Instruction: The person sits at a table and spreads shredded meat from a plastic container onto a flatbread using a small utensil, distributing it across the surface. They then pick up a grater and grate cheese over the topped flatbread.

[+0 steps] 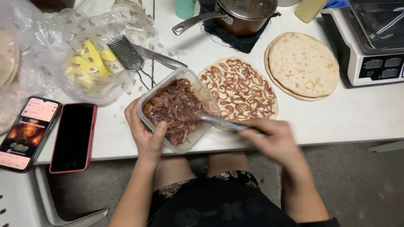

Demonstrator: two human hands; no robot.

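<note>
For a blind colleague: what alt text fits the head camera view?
A left hand holds a clear container of cooked onions while the right hand digs in a fork, beside an onion-topped flatbread on a white table.

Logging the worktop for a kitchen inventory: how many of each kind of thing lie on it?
Phones: 2
Flatbread lots, one onion-topped, one plain stack: 2
Clear tub of cooked onions, in the left hand: 1
Fork, in the right hand: 1
Grater: 1
Lidded saucepan: 1
Total: 8
</note>
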